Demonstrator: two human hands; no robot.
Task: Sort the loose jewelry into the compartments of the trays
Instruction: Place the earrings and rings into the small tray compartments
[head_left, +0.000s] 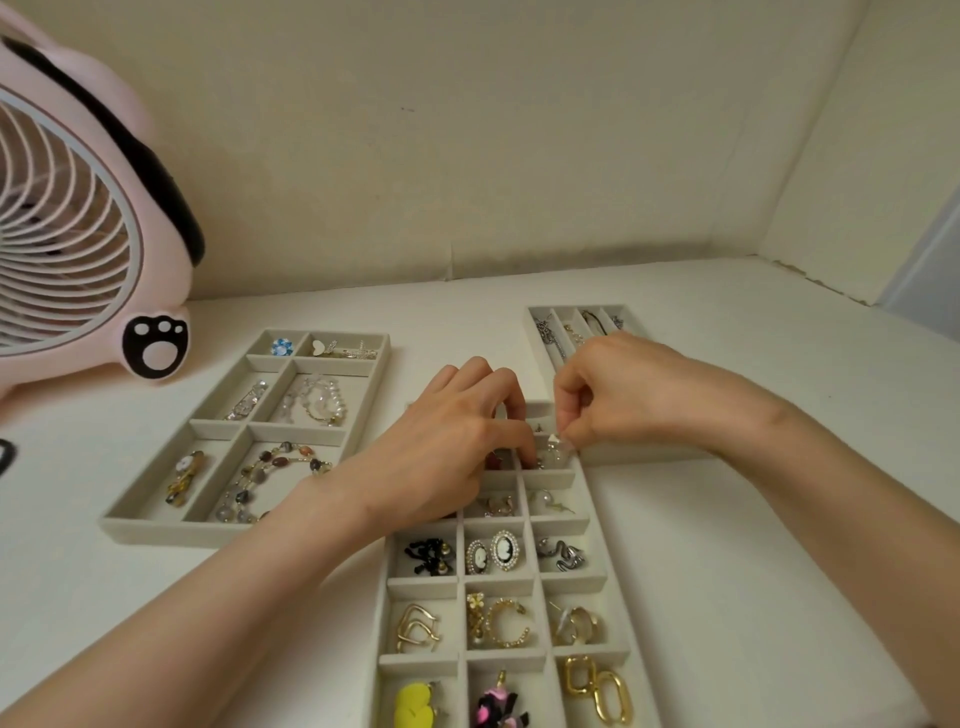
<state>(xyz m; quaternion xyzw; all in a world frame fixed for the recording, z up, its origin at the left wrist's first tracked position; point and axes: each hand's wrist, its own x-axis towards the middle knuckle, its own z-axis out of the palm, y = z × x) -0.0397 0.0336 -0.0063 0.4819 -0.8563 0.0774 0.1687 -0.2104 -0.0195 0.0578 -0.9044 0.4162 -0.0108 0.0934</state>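
Three beige trays lie on the white table. The middle tray (597, 566) has many small compartments with earrings and rings in them. My left hand (447, 447) hovers over its far part, fingers curled down into a compartment; what they touch is hidden. My right hand (618, 395) pinches a small clear, silvery piece (555, 446) just above a far right compartment of that tray. The left tray (156, 527) holds bracelets and brooches. The far right tray (540, 317) holds chains in long slots, partly hidden behind my right hand.
A pink fan (78, 223) with a paw print stands at the far left of the table. A dark object (5, 457) pokes in at the left edge. Cream cardboard walls close off the back and right side.
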